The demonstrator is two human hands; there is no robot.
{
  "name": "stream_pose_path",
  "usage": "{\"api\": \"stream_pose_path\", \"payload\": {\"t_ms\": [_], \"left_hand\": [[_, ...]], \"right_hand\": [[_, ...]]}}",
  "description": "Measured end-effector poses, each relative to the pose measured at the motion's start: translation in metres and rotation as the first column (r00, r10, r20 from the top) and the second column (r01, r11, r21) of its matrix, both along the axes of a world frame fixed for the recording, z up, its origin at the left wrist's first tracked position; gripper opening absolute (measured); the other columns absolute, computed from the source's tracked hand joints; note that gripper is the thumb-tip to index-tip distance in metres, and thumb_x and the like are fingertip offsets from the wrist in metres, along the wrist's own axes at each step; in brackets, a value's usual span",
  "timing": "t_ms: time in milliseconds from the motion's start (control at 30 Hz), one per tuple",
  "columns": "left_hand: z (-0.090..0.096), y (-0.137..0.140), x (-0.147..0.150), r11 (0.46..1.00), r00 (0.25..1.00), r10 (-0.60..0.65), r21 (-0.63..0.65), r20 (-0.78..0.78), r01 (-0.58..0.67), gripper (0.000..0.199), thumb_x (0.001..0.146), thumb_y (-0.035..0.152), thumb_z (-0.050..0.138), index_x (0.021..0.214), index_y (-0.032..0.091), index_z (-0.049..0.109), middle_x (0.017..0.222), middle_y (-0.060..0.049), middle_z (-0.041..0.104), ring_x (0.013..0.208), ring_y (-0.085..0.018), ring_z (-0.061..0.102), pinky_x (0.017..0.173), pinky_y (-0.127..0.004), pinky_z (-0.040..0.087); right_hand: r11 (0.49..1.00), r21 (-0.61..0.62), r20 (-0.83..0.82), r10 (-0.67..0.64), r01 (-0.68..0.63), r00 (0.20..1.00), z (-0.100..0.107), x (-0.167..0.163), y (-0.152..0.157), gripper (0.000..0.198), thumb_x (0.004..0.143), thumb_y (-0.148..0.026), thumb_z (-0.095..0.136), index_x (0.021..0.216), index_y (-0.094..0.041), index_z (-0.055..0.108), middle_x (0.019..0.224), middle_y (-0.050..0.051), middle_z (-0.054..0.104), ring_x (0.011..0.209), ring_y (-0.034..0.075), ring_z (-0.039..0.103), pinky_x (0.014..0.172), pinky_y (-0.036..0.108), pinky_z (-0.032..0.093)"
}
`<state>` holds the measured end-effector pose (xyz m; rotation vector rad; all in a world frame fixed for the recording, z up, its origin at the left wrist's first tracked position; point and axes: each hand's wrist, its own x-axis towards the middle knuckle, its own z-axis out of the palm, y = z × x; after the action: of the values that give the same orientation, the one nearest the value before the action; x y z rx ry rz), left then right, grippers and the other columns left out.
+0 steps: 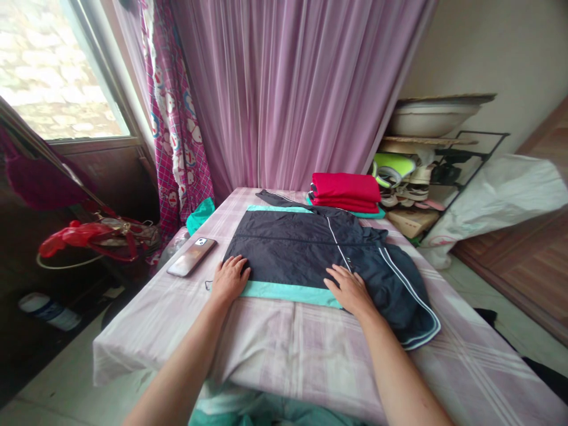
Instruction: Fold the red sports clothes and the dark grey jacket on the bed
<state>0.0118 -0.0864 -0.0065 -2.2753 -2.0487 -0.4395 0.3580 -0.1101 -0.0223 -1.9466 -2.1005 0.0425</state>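
Observation:
A dark jacket (284, 245) with white piping lies on the table, its near and far edges bordered by turquoise fabric (288, 293). My left hand (231, 277) rests with fingers spread at the jacket's near left corner. Lying flat near the white stripe, my right hand (348, 288) touches the near edge of the garment. One dark part with double white stripes, perhaps a sleeve (402, 296), spreads out to the right. Another narrow dark strip of cloth (279, 199) reaches toward the far left. Neither hand grips the cloth.
A plaid tablecloth (284, 349) covers the table. A phone (191, 257) lies to the left. Folded red clothes (346, 192) are stacked at the back right. Beyond the right side stand a shoe rack (481, 163) and a white sack (501, 195). Purple curtains (288, 89) hang behind.

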Motion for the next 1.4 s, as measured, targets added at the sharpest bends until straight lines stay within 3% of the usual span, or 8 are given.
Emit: {"api": "stream_pose_path", "payload": {"t_ms": [667,1400], "left_hand": [[0.0020,-0.0022,0.0014,1.000,1.000,-0.004,-0.012,0.026,0.005,0.039,0.096,0.041,0.045,0.128,0.027,0.063,0.141,-0.005,0.059,0.135,-0.027,0.048,0.111,-0.047,0.036],[0.0013,-0.0012,0.0005,1.000,0.998,-0.012,-0.008,0.054,0.012,0.040,0.095,0.041,0.045,0.127,0.026,0.063,0.141,-0.006,0.060,0.134,-0.028,0.049,0.112,-0.050,0.035]], "right_hand": [[1.000,0.005,0.038,0.005,-0.005,0.999,-0.0085,0.0066,0.0051,0.043,0.094,-0.039,0.042,0.129,-0.025,0.064,0.144,0.008,0.055,0.135,0.026,0.047,0.110,0.050,0.035],[1.000,-0.013,0.029,-0.001,0.002,1.000,-0.0064,0.0054,0.0038,0.043,0.095,-0.037,0.043,0.131,-0.024,0.062,0.146,0.009,0.053,0.137,0.025,0.045,0.112,0.051,0.032]]}}
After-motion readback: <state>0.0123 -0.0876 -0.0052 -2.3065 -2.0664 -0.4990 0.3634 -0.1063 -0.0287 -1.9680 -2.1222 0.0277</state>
